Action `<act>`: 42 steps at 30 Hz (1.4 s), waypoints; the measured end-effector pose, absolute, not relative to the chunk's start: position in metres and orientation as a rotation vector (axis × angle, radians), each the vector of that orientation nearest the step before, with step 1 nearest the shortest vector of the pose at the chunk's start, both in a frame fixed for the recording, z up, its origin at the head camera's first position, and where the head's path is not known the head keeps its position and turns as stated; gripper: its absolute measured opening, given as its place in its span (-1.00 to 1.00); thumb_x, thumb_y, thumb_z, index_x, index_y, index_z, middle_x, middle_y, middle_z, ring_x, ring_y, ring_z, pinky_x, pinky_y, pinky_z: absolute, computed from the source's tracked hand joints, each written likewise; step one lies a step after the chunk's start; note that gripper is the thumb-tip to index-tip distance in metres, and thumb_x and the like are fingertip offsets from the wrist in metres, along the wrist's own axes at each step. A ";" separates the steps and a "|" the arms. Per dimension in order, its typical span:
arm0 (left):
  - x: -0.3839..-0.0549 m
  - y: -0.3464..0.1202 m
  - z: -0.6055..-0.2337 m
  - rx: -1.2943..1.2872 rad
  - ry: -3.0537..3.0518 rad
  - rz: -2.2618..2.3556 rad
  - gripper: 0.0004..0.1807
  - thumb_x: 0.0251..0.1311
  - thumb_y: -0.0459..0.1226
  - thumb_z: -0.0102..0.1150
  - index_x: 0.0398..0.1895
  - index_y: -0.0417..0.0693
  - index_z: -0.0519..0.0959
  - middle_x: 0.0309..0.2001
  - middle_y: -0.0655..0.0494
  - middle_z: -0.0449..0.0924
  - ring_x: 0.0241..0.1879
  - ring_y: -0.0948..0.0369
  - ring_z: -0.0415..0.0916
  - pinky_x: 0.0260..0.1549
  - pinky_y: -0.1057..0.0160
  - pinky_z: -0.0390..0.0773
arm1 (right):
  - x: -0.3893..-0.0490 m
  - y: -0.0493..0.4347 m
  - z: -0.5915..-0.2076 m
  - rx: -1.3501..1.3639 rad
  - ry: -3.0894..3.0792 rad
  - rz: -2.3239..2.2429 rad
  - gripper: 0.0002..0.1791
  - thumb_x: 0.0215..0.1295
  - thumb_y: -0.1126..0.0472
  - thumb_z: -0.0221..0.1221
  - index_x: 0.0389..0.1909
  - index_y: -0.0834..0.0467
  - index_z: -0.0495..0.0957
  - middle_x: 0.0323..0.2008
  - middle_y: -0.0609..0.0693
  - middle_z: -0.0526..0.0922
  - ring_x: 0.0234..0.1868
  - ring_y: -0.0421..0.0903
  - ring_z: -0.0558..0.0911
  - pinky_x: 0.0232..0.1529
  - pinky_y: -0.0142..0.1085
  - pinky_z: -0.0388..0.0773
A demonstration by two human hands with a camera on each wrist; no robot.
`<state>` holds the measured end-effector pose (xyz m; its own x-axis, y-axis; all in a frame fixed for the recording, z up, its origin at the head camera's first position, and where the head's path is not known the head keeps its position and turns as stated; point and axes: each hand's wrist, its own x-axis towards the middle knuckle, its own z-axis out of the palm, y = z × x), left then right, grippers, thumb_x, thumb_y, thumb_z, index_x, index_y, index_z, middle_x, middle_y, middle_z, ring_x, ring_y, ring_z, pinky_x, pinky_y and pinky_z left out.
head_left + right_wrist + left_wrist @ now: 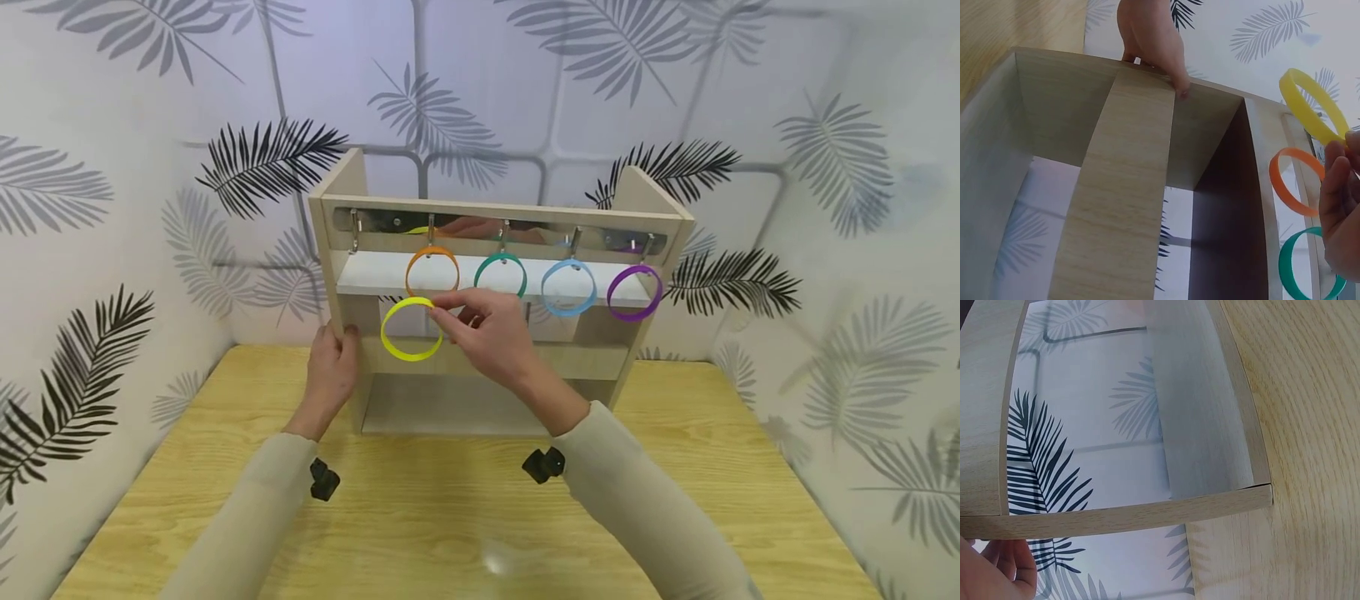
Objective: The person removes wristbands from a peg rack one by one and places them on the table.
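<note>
My right hand (491, 333) pinches a yellow silicone wristband (412, 358) between thumb and fingertips, in front of the wooden shelf (495, 358). In the right wrist view the yellow band (1313, 106) stands out beyond the fingertips, near an orange wristband (1277, 187). My left hand (330, 371) grips the left side panel of the shelf, its thumb over the front edge. Wristbands hang from the hook rail: orange (455, 267), green (480, 271), light blue (568, 312) and purple (636, 317). The leftmost hook (354, 233) carries no band.
The shelf stands upright on a wood-grain table (420, 517), against walls with leaf-patterned covering (480, 83). Its metal hook rail (468, 225) runs along the upper front. A lower crossbar (1122, 162) spans the shelf front.
</note>
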<state>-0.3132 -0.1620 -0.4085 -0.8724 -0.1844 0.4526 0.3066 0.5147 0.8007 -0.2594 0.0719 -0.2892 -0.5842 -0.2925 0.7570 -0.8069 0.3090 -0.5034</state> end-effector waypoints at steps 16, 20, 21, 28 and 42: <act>-0.313 -0.162 -0.408 -0.127 -2.265 -1.369 -0.45 0.42 -0.11 -0.30 0.26 -0.35 0.29 -0.08 -0.32 0.36 -0.13 -0.13 0.35 -0.13 -0.13 0.35 | -0.254 0.097 -0.320 0.904 -2.229 1.276 -0.85 0.21 0.28 0.26 -0.25 0.26 0.68 -0.38 -0.02 0.70 -0.56 -0.20 0.58 -0.52 -0.31 0.54; -0.312 -0.162 -0.409 -0.130 -2.266 -1.373 -0.45 0.42 -0.10 -0.30 0.27 -0.34 0.28 -0.08 -0.32 0.36 -0.14 -0.14 0.36 -0.16 -0.13 0.37 | -0.253 0.101 -0.330 0.888 -2.259 1.331 -0.85 0.19 0.29 0.27 -0.26 0.28 0.68 -0.40 -0.01 0.70 -0.59 -0.22 0.58 -0.53 -0.33 0.55; -0.312 -0.162 -0.409 -0.130 -2.265 -1.373 -0.45 0.42 -0.10 -0.30 0.28 -0.34 0.28 -0.08 -0.32 0.36 -0.14 -0.14 0.36 -0.16 -0.13 0.38 | -0.252 0.101 -0.332 0.881 -2.271 1.340 -0.85 0.20 0.29 0.27 -0.26 0.28 0.68 -0.41 -0.02 0.70 -0.60 -0.22 0.58 -0.53 -0.34 0.54; -0.314 -0.161 -0.409 -0.115 -2.261 -1.358 -0.45 0.42 -0.09 -0.30 0.23 -0.35 0.32 -0.11 -0.31 0.36 -0.18 -0.12 0.35 -0.18 -0.11 0.36 | -0.249 0.106 -0.348 0.849 -2.348 1.388 -0.88 0.20 0.29 0.26 -0.28 0.25 0.69 -0.43 -0.03 0.70 -0.60 -0.22 0.57 -0.53 -0.33 0.54; -0.312 -0.161 -0.406 -0.099 -2.302 -1.359 -0.42 0.42 -0.06 -0.34 0.28 -0.33 0.27 -0.07 -0.30 0.35 -0.13 -0.13 0.34 -0.12 -0.13 0.36 | -0.251 0.112 -0.377 0.798 -2.487 1.443 -0.89 0.22 0.28 0.24 -0.26 0.21 0.68 -0.43 0.05 0.70 -0.55 -0.13 0.61 -0.48 -0.33 0.55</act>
